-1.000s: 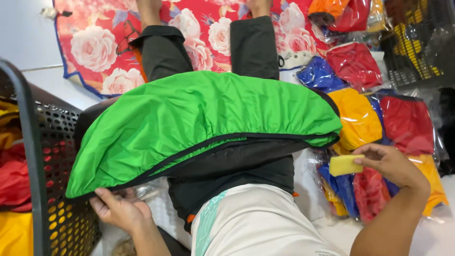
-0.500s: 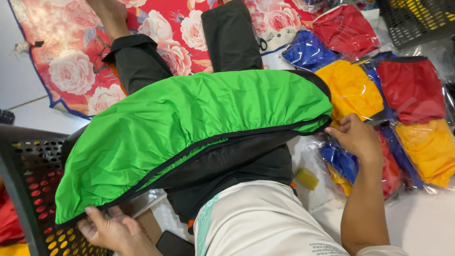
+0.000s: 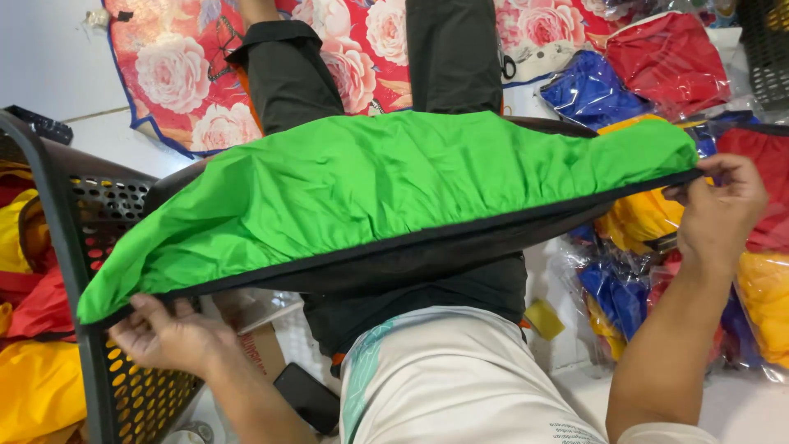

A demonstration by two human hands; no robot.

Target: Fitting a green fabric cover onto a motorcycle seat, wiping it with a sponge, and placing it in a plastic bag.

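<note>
Stretching wide across the lap, the green fabric cover [image 3: 370, 185] with its black elastic hem is pulled taut between both hands. The left hand [image 3: 168, 337] pinches the hem's near-left end, right beside the black perforated basket [image 3: 90, 247]. The right hand [image 3: 719, 210] grips the far end, fingers closed on the edge, above bagged red, yellow and blue covers [image 3: 641, 82]. A small yellow block [image 3: 544, 318] lies by the hip.

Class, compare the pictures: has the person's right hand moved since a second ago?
Yes. The right hand has dropped the yellow block and gone up to the green cover, its grip now pinching the right edge.
</note>
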